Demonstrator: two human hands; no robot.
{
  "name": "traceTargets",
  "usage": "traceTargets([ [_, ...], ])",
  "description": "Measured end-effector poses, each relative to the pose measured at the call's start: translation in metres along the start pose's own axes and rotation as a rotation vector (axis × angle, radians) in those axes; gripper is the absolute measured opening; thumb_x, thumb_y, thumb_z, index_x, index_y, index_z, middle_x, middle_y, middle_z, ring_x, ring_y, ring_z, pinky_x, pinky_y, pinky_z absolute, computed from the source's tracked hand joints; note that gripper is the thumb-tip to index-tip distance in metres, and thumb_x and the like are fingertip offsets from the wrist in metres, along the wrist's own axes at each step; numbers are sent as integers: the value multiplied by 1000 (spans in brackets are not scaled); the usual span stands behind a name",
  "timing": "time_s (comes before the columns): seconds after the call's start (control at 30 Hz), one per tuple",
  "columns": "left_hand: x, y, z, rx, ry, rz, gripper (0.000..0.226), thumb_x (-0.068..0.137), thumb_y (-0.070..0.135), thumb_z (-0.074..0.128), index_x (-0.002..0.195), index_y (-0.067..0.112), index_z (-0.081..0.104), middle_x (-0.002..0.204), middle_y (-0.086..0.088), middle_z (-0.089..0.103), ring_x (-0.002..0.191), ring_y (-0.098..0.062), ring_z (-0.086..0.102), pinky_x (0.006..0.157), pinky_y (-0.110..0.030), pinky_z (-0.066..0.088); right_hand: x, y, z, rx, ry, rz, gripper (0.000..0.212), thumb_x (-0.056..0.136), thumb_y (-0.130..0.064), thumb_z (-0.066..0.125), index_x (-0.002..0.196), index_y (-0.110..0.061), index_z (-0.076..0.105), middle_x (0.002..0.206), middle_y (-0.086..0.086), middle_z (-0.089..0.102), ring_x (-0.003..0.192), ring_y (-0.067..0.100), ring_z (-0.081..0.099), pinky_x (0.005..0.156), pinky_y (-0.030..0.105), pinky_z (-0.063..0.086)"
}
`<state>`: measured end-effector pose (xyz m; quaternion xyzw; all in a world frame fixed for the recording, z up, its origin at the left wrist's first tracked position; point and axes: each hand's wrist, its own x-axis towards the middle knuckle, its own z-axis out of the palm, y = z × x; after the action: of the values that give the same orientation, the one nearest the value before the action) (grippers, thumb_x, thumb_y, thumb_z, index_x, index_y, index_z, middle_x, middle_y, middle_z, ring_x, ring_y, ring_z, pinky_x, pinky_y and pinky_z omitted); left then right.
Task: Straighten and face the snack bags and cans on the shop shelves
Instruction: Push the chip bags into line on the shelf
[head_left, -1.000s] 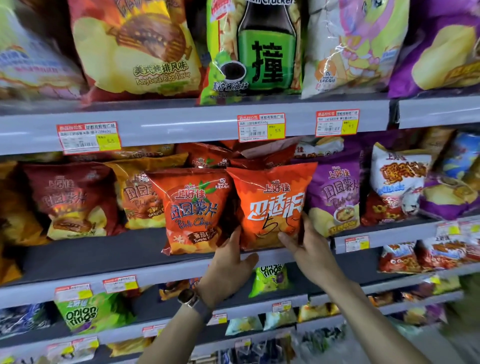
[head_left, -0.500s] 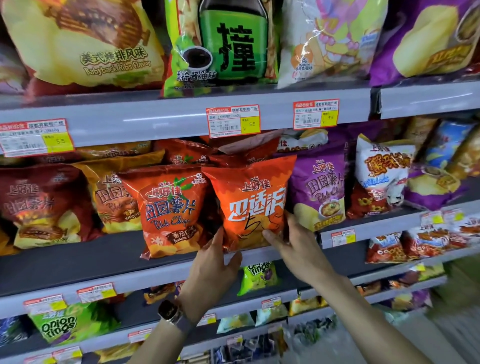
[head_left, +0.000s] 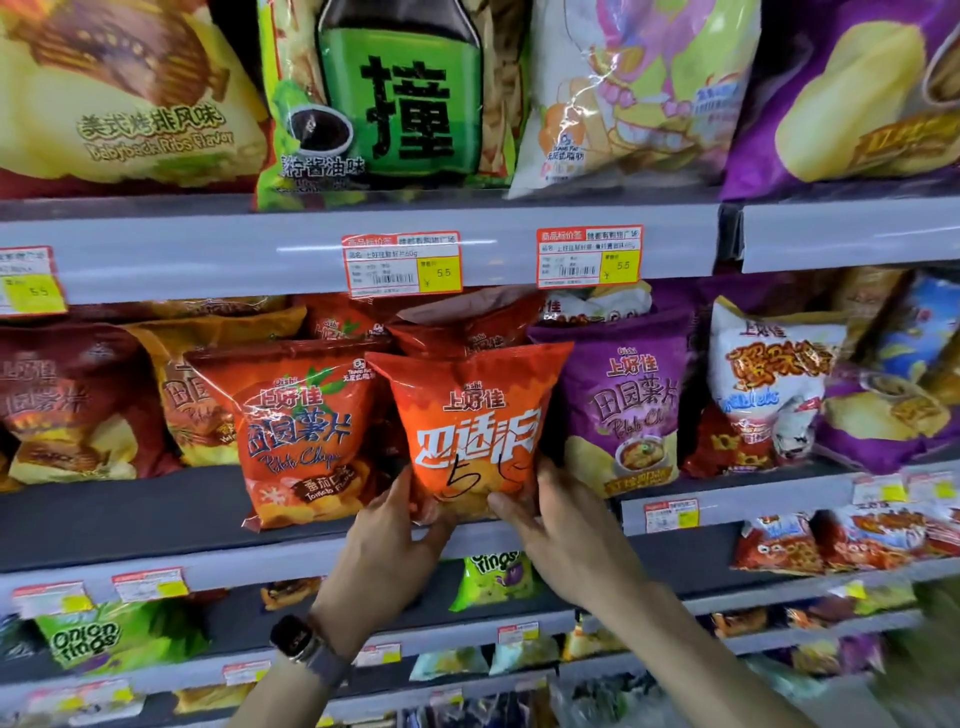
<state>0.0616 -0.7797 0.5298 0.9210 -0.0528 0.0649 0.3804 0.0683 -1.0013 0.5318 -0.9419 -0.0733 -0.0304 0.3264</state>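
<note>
1. The orange bag is glossy, crinkled foil, puffed like a pillow with a flat crimped top seam and black marker scrawled across its front.
2. It stands upright at the front edge of the middle shelf, a smooth dark board with a grey lip. It sits between a shiny tomato bag and a purple bag.
3. The left hand grips the bag's lower left corner, thumb on the front and fingers curled behind. A watch sits on the wrist.
4. The right hand pinches the lower right corner, thumb laid across the bottom front, fingers tucked behind.
</note>
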Motion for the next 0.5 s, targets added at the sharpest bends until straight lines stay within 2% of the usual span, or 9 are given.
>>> traceTargets([
  [0.07,-2,5,-1,-17,16,-14,47,95,38,73,136,32,53,106,21,64,90,-6,64,70,-4,42,1,0,-4,-12,-16,1,72,94,-82,38,141,-28,43,131,-1,64,113,22,64,92,40,55],
  [0.13,-5,8,-1,-26,43,-13,58,92,44,75,143,35,48,114,20,65,99,-7,64,76,-12,44,0,-2,-7,5,-22,10,73,94,-83,35,142,-29,43,132,-1,64,114,21,63,94,39,54],
  [0.2,-8,9,-1,-38,63,-19,76,91,48,76,155,34,38,127,14,66,112,-11,64,85,-25,49,-1,-4,-10,22,-19,12,74,95,-81,36,146,-28,42,135,0,62,116,21,62,96,36,52],
  [0.3,-14,11,-6,-50,81,-54,93,90,55,73,165,28,25,150,7,57,134,-16,57,103,-35,52,-4,-8,-12,46,33,-12,73,97,-78,37,150,-27,39,138,-1,60,117,19,60,95,32,51],
  [0.4,-25,18,-13,12,76,-59,91,93,53,71,166,24,24,154,3,55,137,-21,55,102,-34,51,-9,-6,-12,79,67,-38,70,100,-74,38,154,-30,35,142,-4,58,122,16,57,96,29,48],
  [0.5,-38,28,-19,161,58,-94,80,97,47,69,162,16,35,152,-2,56,136,-27,54,102,-38,49,-16,-1,-16,39,92,-62,74,101,-75,33,159,-29,30,151,-3,52,134,18,52,105,36,49],
])
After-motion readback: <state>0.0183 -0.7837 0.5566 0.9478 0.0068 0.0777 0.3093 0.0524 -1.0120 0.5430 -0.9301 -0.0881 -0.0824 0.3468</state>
